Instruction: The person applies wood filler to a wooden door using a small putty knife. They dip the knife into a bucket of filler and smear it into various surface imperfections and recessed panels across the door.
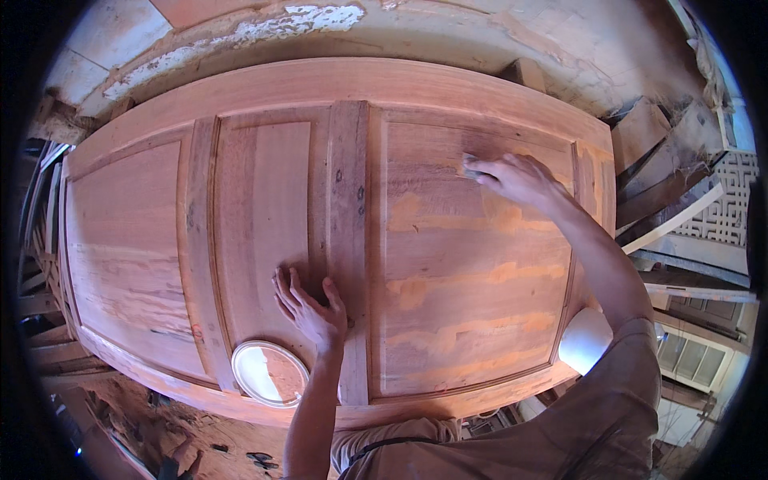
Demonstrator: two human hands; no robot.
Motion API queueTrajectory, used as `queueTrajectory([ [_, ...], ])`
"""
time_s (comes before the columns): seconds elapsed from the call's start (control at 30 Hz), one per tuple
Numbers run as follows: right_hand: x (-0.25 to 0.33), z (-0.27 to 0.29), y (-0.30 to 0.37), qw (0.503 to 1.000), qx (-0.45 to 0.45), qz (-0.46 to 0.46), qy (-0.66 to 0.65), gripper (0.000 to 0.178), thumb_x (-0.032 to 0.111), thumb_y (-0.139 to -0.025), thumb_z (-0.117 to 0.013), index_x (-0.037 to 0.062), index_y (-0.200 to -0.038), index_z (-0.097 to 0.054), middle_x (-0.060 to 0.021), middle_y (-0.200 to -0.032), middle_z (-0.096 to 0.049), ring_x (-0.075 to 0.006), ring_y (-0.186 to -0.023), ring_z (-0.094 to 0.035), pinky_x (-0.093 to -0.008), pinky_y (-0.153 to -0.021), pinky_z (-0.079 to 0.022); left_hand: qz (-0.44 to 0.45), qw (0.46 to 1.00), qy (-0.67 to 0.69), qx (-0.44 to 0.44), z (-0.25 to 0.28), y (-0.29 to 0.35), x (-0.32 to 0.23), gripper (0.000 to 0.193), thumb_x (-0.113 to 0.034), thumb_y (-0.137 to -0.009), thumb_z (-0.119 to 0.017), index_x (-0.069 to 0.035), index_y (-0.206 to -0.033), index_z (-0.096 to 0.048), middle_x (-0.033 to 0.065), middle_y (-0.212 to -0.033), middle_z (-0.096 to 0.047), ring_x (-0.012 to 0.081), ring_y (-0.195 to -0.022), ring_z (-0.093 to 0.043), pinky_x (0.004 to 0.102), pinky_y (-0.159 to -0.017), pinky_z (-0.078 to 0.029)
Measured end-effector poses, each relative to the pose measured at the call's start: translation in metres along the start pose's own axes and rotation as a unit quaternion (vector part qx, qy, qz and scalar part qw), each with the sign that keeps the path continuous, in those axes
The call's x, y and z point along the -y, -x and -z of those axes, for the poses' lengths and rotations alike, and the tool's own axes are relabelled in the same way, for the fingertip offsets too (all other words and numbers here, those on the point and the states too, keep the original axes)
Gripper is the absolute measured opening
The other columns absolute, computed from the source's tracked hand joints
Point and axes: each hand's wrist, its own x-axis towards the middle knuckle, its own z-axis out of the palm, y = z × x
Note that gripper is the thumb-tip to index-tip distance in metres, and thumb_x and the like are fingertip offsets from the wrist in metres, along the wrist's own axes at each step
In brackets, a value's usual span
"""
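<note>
A large reddish wooden door (pixel 340 208) with three recessed panels lies flat before me. Orange patches that look like filler streak its right panel (pixel 480 304). Far up on that panel, my right hand (pixel 512 174) has its fingers closed on a small, thin grey piece (pixel 472 166) pressed to the wood; its exact kind does not show. My left hand (pixel 312 312) lies open, fingers spread, on the middle panel beside the upright rail (pixel 350 240). A round white lid (pixel 250 368) with reddish-brown material on part of it sits at the near edge, by my left wrist.
A white, rounded container (pixel 586 342) stands at the near right corner, beside my right arm. Loose boards (pixel 668 196) lean beyond the right end, near a white lattice panel (pixel 730 200). Along the far side runs a flaking wall (pixel 448 32). Sawdust (pixel 232 432) covers the ground at lower left.
</note>
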Motion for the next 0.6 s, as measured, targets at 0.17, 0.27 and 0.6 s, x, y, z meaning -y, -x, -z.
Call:
queueTrajectory([
  [0.17, -0.041, 0.006, 0.027, 0.999, 0.015, -0.028, 0.036, 0.033, 0.033, -0.099, -0.059, 0.0303, -0.131, -0.064, -0.0145, -0.087, -0.071, -0.0362, -0.082, -0.068, -0.0490, -0.076, -0.055, -0.009, 1.000, -0.008, -0.011, 0.002, -0.001, -0.001, 0.058, -0.028, -0.094, -0.063, -0.001, -0.141, -0.045, 0.0226, -0.152, -0.039, 0.0423, -0.142, -0.034, 0.0547, -0.118, -0.025],
  [0.27, -0.055, 0.018, 0.043, 0.996, 0.034, -0.066, 0.042, 0.033, 0.032, -0.099, -0.060, 0.0281, -0.131, -0.064, -0.0136, -0.090, -0.071, -0.0348, -0.085, -0.069, -0.0483, -0.076, -0.054, -0.007, 1.000, -0.006, -0.014, 0.000, 0.000, 0.004, 0.058, -0.029, -0.094, -0.062, -0.001, -0.142, -0.044, 0.0224, -0.153, -0.039, 0.0419, -0.143, -0.033, 0.0547, -0.118, -0.024],
  [0.6, -0.087, -0.011, 0.097, 0.969, -0.084, -0.130, -0.192, 0.036, 0.025, -0.104, -0.055, 0.0170, -0.138, -0.060, -0.0135, -0.129, -0.067, -0.0252, -0.116, -0.067, -0.0385, -0.099, -0.052, 0.017, 1.000, -0.001, 0.015, 0.003, 0.000, 0.000, 0.063, -0.035, -0.095, -0.060, -0.001, -0.145, -0.042, 0.0212, -0.156, -0.037, 0.0382, -0.148, -0.029, 0.0551, -0.121, -0.020],
])
